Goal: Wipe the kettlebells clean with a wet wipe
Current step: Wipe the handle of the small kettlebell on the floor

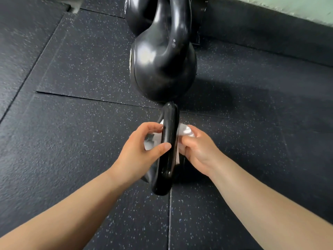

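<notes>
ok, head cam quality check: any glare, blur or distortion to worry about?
Head view: white glare patch on the far kettlebell body; wide-angle stretch elongates both kettlebells; top edge softly blurred; shadows fall rightward across the floor mat; left hand, right hand and wet wipe at the near kettlebell handle are fairly sharp.

Floor (72, 127): black rubber tiles, matte, flecked with pale specks. Straight seams (90, 98) run between the tiles. Pale green wall (297, 8) at upper right above a dark strip (261, 27); a soft shadow (225, 91) lies right of centre.
</notes>
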